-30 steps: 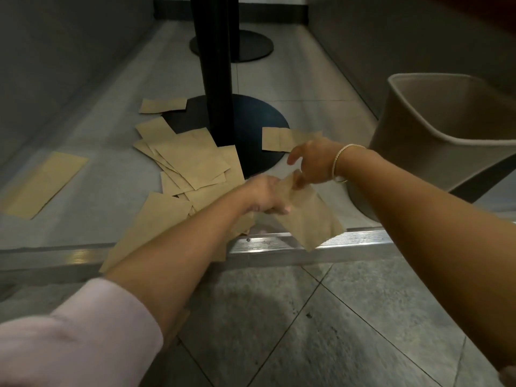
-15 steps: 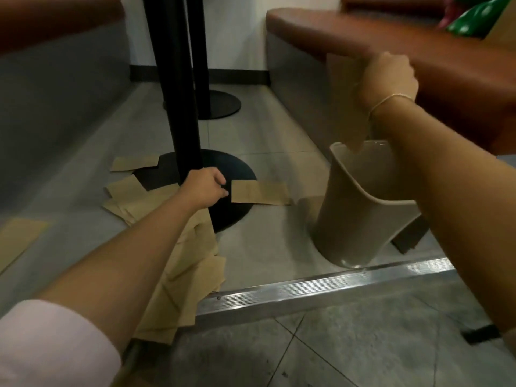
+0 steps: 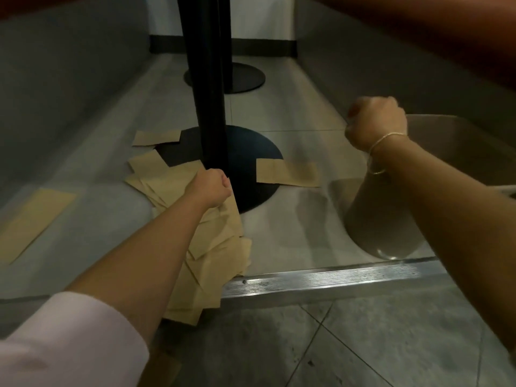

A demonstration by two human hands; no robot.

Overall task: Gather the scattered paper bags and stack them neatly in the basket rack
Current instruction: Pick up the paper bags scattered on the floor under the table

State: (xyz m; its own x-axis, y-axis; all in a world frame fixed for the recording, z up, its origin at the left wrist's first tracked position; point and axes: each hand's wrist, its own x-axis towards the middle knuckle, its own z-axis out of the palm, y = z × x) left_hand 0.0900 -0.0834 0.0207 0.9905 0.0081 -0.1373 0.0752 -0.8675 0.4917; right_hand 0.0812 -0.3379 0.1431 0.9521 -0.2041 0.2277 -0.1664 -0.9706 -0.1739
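Paper bags (image 3: 215,255) lie in a loose heap at centre frame, spilling from the round black table base (image 3: 251,174) down over the metal floor strip (image 3: 321,277). Left hand (image 3: 212,188), centre of the frame, is closed on the top edge of a bag in that heap, fingers curled tight around the brown paper, right beside the black table post (image 3: 209,93). A pale pink sleeve (image 3: 69,342) fills the lower left corner. More bags scattered about: one flat at the left edge (image 3: 33,219), one just above the heap at the rim of the base (image 3: 157,137), one across the right side of the base (image 3: 287,173). Right hand (image 3: 375,124), upper right, is clenched in a fist above the beige basket (image 3: 391,219), bracelet (image 3: 386,136) at the wrist; whether anything is pinched inside that fist, I cannot tell, the hand is blurred. The basket stands at the right of the frame, on the tiled floor just behind the metal strip. A second black base (image 3: 245,78) sits further back, upper centre.
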